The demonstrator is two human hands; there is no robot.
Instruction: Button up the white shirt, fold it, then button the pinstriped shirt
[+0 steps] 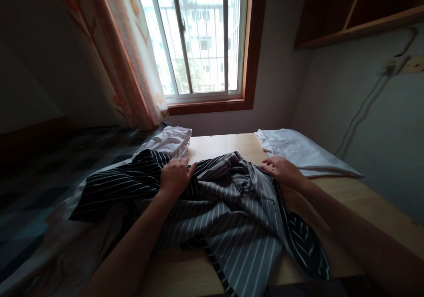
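Note:
A crumpled striped shirt lies across the wooden table, its paler grey side up in the middle. On the left spreads a darker black part with white stripes, and another dark piece hangs down at the right. My left hand is closed on the fabric near the shirt's far edge, thumb pointing right. At the far right edge, my right hand pinches the cloth with its fingertips. Folds hide some of the fingertips on both hands.
A folded white garment lies on the table at the right, by the wall. More white cloth is bunched at the left, beside a dark checked bedspread. Behind are a curtain and a window; a cable hangs right.

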